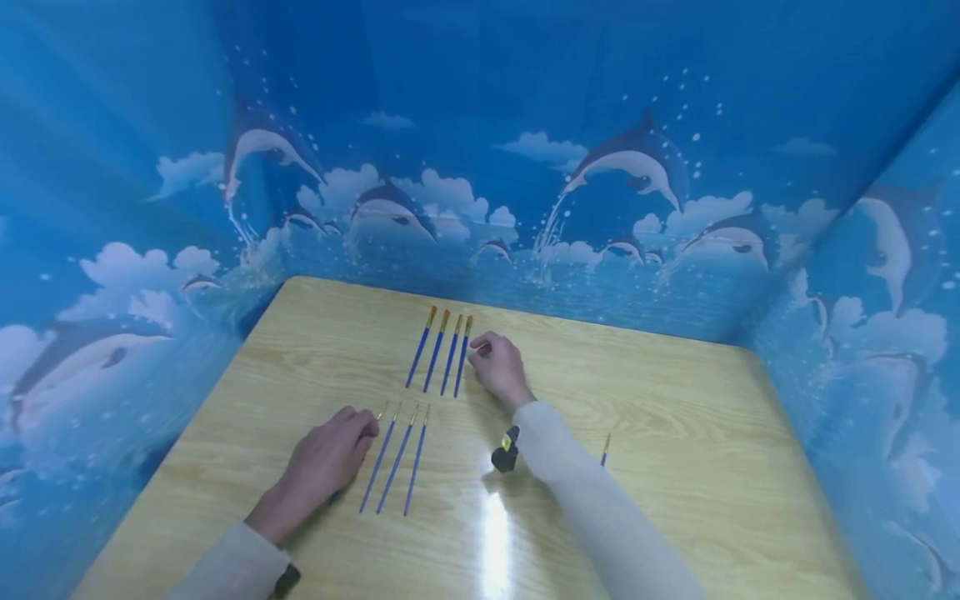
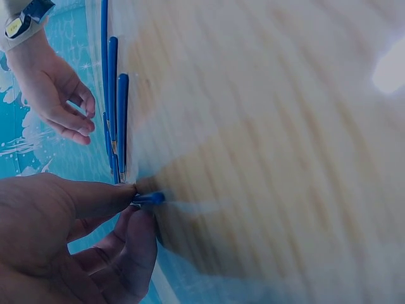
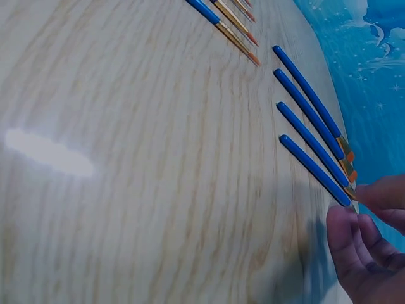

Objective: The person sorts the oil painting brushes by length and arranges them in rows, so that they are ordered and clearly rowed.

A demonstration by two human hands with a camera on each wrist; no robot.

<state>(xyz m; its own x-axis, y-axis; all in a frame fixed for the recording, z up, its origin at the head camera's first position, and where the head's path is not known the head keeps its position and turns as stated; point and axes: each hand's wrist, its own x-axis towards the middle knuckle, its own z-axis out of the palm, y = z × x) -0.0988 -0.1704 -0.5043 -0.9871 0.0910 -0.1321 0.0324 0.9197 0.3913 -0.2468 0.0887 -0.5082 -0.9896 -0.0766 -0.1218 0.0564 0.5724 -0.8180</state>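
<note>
In the head view my left hand [image 1: 326, 457] pinches a thin paintbrush [image 2: 149, 199] between thumb and fingers; its blue handle end shows in the left wrist view. Beside that hand, three slim blue-handled paintbrushes [image 1: 397, 462] lie side by side in a front row. My right hand [image 1: 498, 367] hovers at the right end of a back row of several wider paintbrushes [image 1: 437, 354]. Its fingers are loosely bent, with thumb and forefinger apart around the bristle end of the rightmost brush [image 3: 313, 170]; contact there cannot be made out.
Another paintbrush [image 1: 605, 450] lies on the right, its lower part hidden by my right sleeve [image 1: 585, 483]. The wood-grained table [image 1: 675, 400] is bordered by a blue dolphin-print curtain [image 1: 465, 125] at the back and both sides.
</note>
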